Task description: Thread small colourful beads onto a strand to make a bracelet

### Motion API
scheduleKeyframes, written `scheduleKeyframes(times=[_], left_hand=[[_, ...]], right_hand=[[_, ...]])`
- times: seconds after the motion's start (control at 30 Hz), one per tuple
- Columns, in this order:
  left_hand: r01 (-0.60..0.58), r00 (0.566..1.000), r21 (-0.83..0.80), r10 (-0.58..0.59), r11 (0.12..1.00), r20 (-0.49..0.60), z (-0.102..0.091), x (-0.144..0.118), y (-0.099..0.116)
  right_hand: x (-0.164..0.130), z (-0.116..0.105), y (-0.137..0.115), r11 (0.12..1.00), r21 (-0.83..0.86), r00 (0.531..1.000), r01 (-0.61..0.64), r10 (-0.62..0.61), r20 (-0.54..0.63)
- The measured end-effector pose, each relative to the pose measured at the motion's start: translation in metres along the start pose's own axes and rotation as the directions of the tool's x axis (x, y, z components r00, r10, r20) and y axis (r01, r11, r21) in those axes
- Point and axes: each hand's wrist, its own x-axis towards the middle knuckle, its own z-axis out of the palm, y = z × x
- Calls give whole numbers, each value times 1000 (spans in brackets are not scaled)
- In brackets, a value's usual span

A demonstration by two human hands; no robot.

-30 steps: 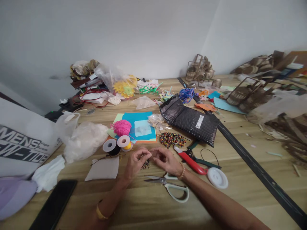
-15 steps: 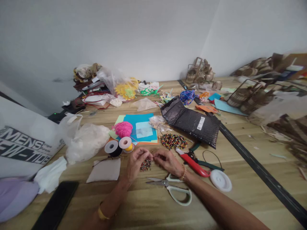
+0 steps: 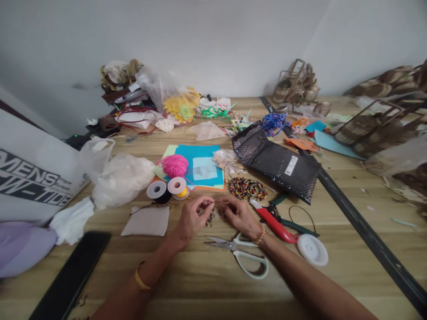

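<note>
My left hand (image 3: 196, 216) is closed in a pinch at the centre of the table; whatever its fingertips hold is too small to make out. Facing it, my right hand (image 3: 240, 218) has its fingers bent together, their tips a little apart from the left ones, and its contents cannot be seen. A small group of dark, mixed-colour beads (image 3: 210, 218) lies under and between the hands, partly covered by the left. Just beyond the right hand rests a coiled strand of multicoloured beads (image 3: 247, 188). White-handled scissors (image 3: 251, 263) lie partly open below the hands.
Thread spools (image 3: 156, 192), pink yarn (image 3: 175, 166) and blue sheets (image 3: 213, 152) lie beyond my left hand. A black bubble mailer (image 3: 276, 162), red-handled cutter (image 3: 276, 226) and white lid (image 3: 312, 250) are to the right. A black phone (image 3: 71, 275) lies front left, near a small pale pouch (image 3: 146, 221).
The view has shifted slightly, with the table's things higher in the picture. My fingertips, close together before, have drawn a little apart, the right hand's fingers shifting over the table.
</note>
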Motion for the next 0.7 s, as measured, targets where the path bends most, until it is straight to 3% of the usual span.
scheduleKeyframes(times=[0.17, 0.33, 0.5, 0.6, 0.7], left_hand=[[-99, 995, 61, 100, 993, -13, 0, -2, -1], [-139, 990, 48, 140, 989, -22, 1, -5, -2], [-132, 991, 20, 132, 991, -11, 0, -5, -4], [-180, 984, 20, 180, 983, 3, 2, -6, -4], [-221, 975, 29, 220, 975, 20, 4, -7, -4]], right_hand=[[-4, 2, -4, 968, -188, 984, 165, -150, 93], [-8, 8, -3, 906, -379, 977, 190, -136, 165], [-7, 7, -1, 867, -465, 982, 181, -130, 140], [-5, 2, -6, 895, -415, 987, 160, -135, 90], [-4, 0, -13, 973, -203, 993, 111, -99, 69]])
